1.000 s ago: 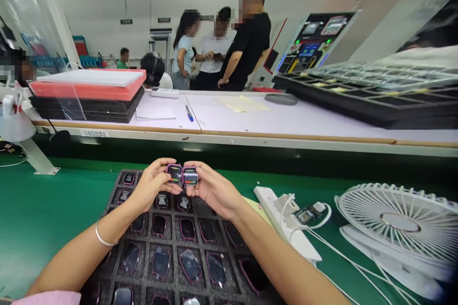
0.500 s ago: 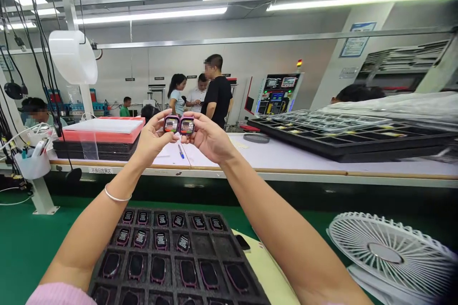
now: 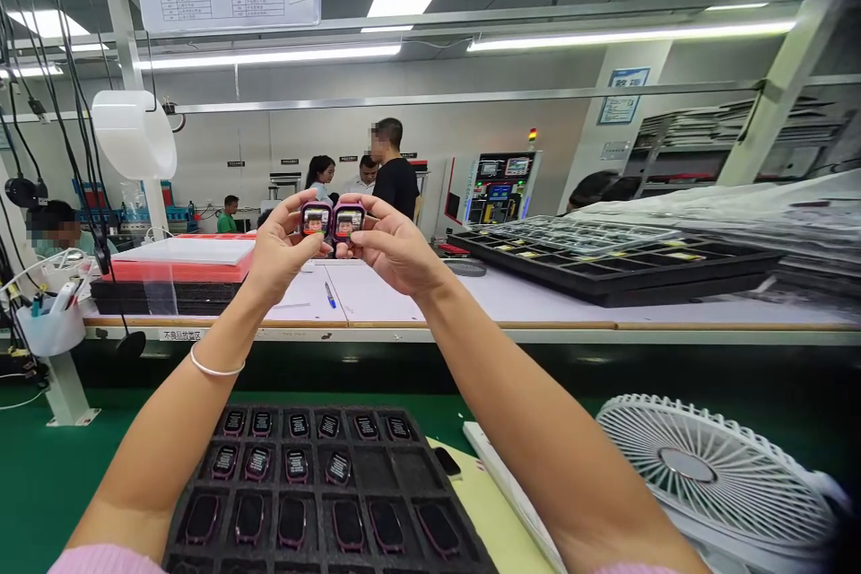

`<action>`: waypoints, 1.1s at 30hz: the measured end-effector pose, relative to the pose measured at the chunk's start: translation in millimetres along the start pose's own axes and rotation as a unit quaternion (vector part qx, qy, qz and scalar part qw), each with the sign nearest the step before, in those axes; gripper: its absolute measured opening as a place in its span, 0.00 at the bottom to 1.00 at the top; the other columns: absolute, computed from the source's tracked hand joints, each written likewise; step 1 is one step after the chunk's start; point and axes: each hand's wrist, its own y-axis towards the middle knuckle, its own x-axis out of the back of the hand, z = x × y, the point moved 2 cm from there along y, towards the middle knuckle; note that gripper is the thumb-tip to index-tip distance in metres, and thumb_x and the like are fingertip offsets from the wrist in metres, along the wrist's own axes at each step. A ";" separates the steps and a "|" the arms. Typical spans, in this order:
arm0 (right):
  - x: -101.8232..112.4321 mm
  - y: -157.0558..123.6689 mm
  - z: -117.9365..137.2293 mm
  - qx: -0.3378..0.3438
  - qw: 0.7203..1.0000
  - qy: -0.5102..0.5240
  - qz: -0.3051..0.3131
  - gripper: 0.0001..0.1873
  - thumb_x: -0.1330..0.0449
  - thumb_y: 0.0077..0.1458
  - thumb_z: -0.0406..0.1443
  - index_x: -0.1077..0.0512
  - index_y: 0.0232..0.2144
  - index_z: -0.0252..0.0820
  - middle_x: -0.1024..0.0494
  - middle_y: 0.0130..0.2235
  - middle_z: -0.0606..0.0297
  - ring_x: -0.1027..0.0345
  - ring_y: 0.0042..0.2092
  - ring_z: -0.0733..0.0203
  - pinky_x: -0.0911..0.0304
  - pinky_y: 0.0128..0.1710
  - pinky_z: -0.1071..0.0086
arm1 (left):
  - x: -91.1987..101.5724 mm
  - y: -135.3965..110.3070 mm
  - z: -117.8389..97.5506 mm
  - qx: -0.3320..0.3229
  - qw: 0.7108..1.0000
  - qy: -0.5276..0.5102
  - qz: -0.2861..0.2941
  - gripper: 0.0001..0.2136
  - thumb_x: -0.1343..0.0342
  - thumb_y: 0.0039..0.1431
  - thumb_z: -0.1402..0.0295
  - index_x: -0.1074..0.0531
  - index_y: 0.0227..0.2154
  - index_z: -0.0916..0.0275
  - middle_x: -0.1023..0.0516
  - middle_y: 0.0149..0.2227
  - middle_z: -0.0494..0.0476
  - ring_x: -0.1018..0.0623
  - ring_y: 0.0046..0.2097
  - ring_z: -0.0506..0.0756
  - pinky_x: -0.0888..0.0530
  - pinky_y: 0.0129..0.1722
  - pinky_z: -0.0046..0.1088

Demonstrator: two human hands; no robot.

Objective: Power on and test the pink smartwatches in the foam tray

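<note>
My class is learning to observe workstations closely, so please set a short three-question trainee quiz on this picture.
1. True or false: the left hand and the right hand each hold a lit watch body, side by side, raised above the foam tray.
2. What stands to the right of the foam tray? A) a white fan B) a kettle C) a drill
3. Fill in: the silver bangle is on the ___ wrist.
Key: 1 true; 2 A; 3 left.
</note>
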 end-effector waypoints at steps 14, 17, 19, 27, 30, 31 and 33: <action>-7.8 -104.2 -81.7 -0.146 0.986 0.074 -0.042 0.25 0.34 0.47 0.32 0.33 0.49 0.44 0.26 0.36 0.67 0.29 0.32 0.61 0.34 0.35 0.66 | 3.0 -112.2 56.6 0.201 0.979 0.001 -0.027 0.26 0.35 0.45 0.70 0.32 0.50 0.60 0.24 0.38 0.52 0.23 0.28 0.48 0.22 0.31 0.25; -15.0 -146.3 -121.8 -0.213 0.968 0.119 -0.067 0.25 0.34 0.47 0.32 0.33 0.49 0.43 0.25 0.35 0.67 0.29 0.32 0.62 0.35 0.35 0.67 | 10.4 -158.5 80.5 0.292 0.956 -0.003 -0.033 0.26 0.35 0.45 0.70 0.32 0.50 0.61 0.24 0.40 0.55 0.22 0.28 0.48 0.22 0.31 0.25; -20.1 -170.8 -144.5 -0.250 0.954 0.145 -0.084 0.25 0.34 0.47 0.32 0.32 0.49 0.44 0.25 0.35 0.67 0.28 0.32 0.62 0.35 0.34 0.67 | 14.4 -184.7 93.5 0.340 0.940 -0.004 -0.039 0.26 0.34 0.45 0.69 0.32 0.49 0.62 0.24 0.41 0.56 0.22 0.28 0.48 0.22 0.30 0.25; -31.5 -222.1 -188.6 -0.325 0.914 0.211 -0.122 0.22 0.31 0.50 0.39 0.30 0.47 0.44 0.24 0.36 0.66 0.27 0.31 0.61 0.35 0.35 0.66 | 18.2 -238.6 120.6 0.426 0.903 0.005 -0.063 0.22 0.35 0.47 0.66 0.32 0.46 0.63 0.24 0.39 0.54 0.23 0.25 0.47 0.25 0.25 0.23; -32.6 -226.8 -189.7 -0.337 0.911 0.210 -0.116 0.23 0.31 0.52 0.41 0.31 0.48 0.44 0.24 0.34 0.67 0.27 0.31 0.61 0.36 0.35 0.67 | 18.3 -243.0 122.4 0.433 0.899 0.011 -0.065 0.21 0.35 0.48 0.66 0.31 0.45 0.63 0.24 0.37 0.53 0.24 0.24 0.47 0.26 0.24 0.22; -32.8 -227.7 -189.2 -0.340 0.910 0.206 -0.113 0.23 0.32 0.53 0.42 0.31 0.48 0.44 0.24 0.34 0.67 0.28 0.31 0.62 0.36 0.35 0.67 | 18.3 -243.8 122.2 0.436 0.898 0.012 -0.064 0.21 0.35 0.48 0.66 0.31 0.45 0.63 0.24 0.37 0.53 0.24 0.24 0.47 0.26 0.24 0.22; -32.9 -228.9 -187.7 -0.346 0.910 0.198 -0.110 0.23 0.32 0.53 0.42 0.31 0.49 0.44 0.25 0.34 0.67 0.28 0.31 0.61 0.36 0.35 0.66 | 18.4 -245.3 121.3 0.444 0.894 0.010 -0.061 0.21 0.35 0.48 0.66 0.31 0.45 0.62 0.24 0.37 0.53 0.23 0.25 0.47 0.25 0.25 0.23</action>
